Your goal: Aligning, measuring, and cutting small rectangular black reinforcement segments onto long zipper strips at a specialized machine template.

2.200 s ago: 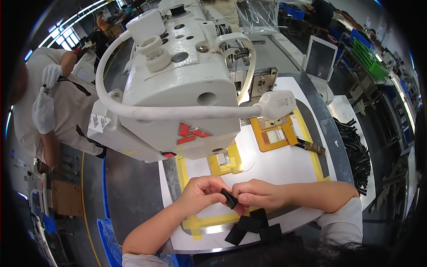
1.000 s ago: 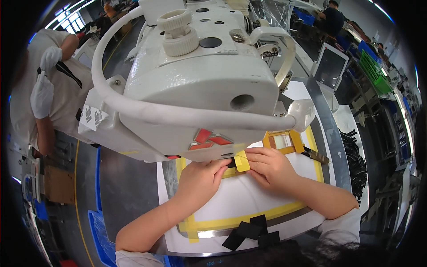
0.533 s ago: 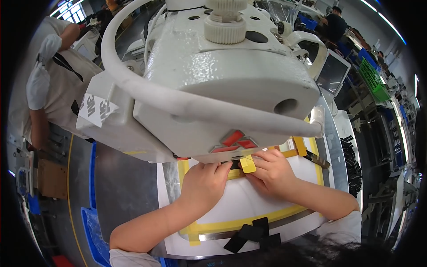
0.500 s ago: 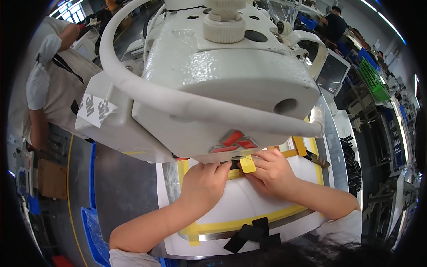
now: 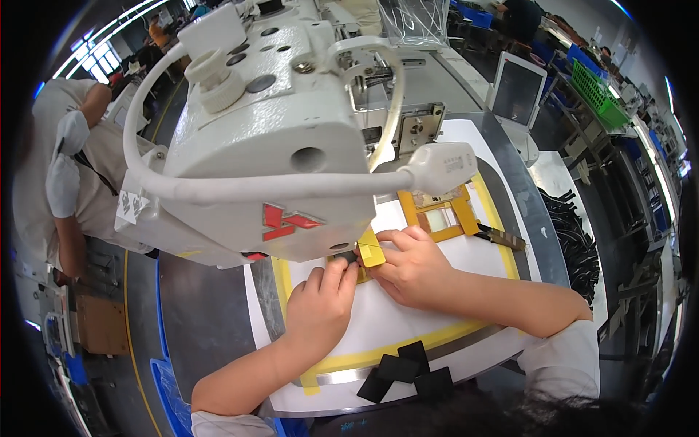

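My left hand (image 5: 319, 307) is closed, its fingertips at a small black piece (image 5: 349, 256) under the front of a white sewing machine head (image 5: 255, 146). Beside it, my right hand (image 5: 413, 271) has its fingers curled against a yellow plate (image 5: 371, 251), which stands tilted between my hands. Part of a yellow frame lies beneath the fingertips, mostly covered by them. The far side of this spot is hidden by the machine head. Several flat black rectangles (image 5: 397, 368) lie overlapping at the table's near edge.
A yellow frame with a clear window (image 5: 466, 211) lies right of the machine, with a dark-handled tool (image 5: 501, 237) beside it. Black strips (image 5: 568, 240) pile up at the right. A screen (image 5: 517, 89) stands behind. Another person (image 5: 87, 167) stands at the left.
The view has shifted, so the machine appears further left and more of the yellow window frame shows. My hands stay close together at the black piece and yellow plate.
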